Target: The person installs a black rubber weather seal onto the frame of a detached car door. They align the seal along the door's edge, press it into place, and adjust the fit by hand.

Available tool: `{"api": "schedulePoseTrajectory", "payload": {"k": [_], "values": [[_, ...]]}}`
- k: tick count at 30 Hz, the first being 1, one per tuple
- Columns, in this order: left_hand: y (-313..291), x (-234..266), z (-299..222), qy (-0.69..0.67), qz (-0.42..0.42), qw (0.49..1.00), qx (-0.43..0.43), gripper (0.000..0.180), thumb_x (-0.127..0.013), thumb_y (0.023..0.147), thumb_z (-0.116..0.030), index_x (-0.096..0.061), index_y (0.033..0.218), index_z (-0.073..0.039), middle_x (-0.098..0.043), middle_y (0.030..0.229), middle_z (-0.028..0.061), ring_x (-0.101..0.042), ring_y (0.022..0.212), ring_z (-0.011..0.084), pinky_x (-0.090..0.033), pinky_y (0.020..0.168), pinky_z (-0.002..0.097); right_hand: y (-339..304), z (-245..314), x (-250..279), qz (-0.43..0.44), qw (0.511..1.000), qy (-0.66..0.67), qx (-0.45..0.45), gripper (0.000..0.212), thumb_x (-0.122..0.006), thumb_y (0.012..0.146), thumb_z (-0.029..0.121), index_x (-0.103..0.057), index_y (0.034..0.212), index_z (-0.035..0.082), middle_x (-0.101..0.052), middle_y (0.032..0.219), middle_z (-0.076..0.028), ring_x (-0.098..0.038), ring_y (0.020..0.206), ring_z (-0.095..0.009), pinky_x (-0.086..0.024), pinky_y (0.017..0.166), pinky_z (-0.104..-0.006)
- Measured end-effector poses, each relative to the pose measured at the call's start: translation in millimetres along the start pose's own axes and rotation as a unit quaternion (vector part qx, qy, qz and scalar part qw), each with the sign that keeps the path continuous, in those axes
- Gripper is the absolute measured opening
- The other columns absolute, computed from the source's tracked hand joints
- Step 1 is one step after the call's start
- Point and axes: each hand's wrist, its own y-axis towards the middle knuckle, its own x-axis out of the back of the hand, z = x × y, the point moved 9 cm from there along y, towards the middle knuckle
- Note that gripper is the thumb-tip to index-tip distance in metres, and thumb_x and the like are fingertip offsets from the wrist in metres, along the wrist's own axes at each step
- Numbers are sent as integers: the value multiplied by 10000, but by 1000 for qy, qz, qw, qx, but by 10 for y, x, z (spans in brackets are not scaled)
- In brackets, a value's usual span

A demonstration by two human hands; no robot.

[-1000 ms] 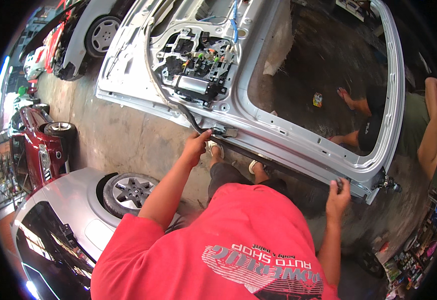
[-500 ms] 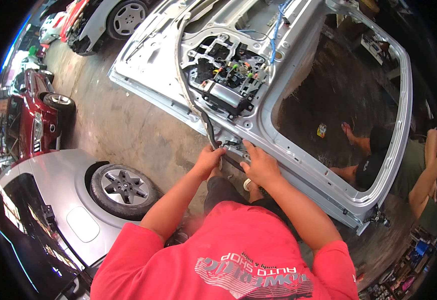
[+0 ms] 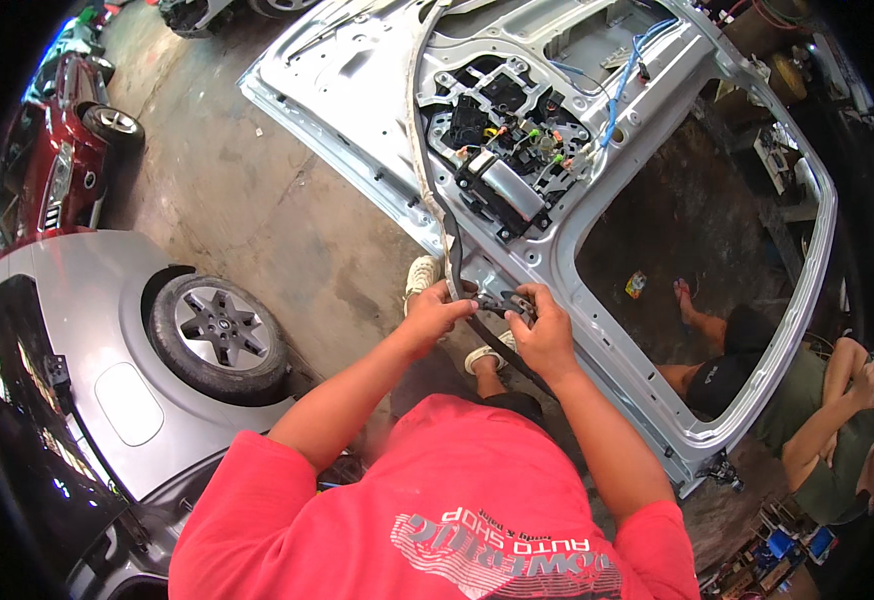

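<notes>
A silver car door panel [image 3: 377, 190] lies in front of me with its inner side up. Along it runs a long rubber seal strip [image 3: 420, 160], pale in its upper stretch and black lower down. My left hand [image 3: 441, 318] is closed around this strip near the door's close edge. Just to its right, my right hand [image 3: 542, 333] pinches a small dark piece [image 3: 497, 304] between thumb and fingers; its kind is not clear. The strip's black lower stretch [image 3: 509, 358] passes below my right hand. A black mechanism with a silver cylinder [image 3: 505, 185] fills the door's opening.
A silver car with a wheel [image 3: 219, 328] stands close at left, a dark red car [image 3: 69, 165] farther back. Another person's arm [image 3: 827, 410] and leg show at right, beyond the window frame [image 3: 825, 240]. Blue wiring [image 3: 629, 80] lies on the door.
My view has shifted, so the door appears farther right. My right hand has gone from resting spread on the door edge to pinching a dark piece near my left hand.
</notes>
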Motion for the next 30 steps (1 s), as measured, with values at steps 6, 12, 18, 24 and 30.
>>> {"api": "schedulePoseTrajectory", "payload": {"k": [6, 12, 18, 24, 30], "values": [[-72, 36, 87, -108, 24, 994, -6, 266, -770, 922, -249, -679, 1130, -109, -658, 876, -25, -434, 615, 46, -332, 532, 233, -146, 397, 22, 0, 994, -51, 95, 388, -766, 814, 60, -605, 1166, 52, -682, 1066, -146, -704, 929, -381, -564, 817, -451], [-37, 46, 236, -116, 38, 992, 32, 256, -767, 946, -272, -663, 1116, -112, -627, 864, -41, -405, 605, 35, -298, 527, 212, -265, 739, -134, 37, 968, -121, 217, 398, -741, 771, 22, -618, 1142, 96, -611, 1016, -125, -671, 775, -354, -565, 686, -446], [63, 79, 154, -57, -23, 998, 25, 333, -798, 930, -306, -678, 1143, -80, -601, 818, -34, -468, 663, 67, -348, 567, 248, -405, 815, -242, 78, 943, -153, 284, 374, -767, 753, 69, -646, 1103, 119, -613, 1013, -106, -683, 774, -319, -572, 644, -433], [283, 156, -38, 131, -49, 990, -4, 383, -773, 941, -303, -715, 1191, -19, -737, 961, 76, -650, 836, 180, -521, 778, 331, -628, 834, -534, 147, 902, -186, 360, 294, -721, 826, 110, -651, 1110, 135, -578, 961, -82, -672, 774, -289, -563, 649, -415], [340, 108, 80, 3, 4, 997, 71, 192, -703, 1000, -266, -683, 1085, -95, -680, 859, 29, -489, 659, 70, -358, 540, 261, -673, 711, -831, 186, 872, -233, 389, 241, -615, 896, 167, -643, 1134, 142, -529, 948, -77, -651, 842, -246, -560, 668, -391]]}}
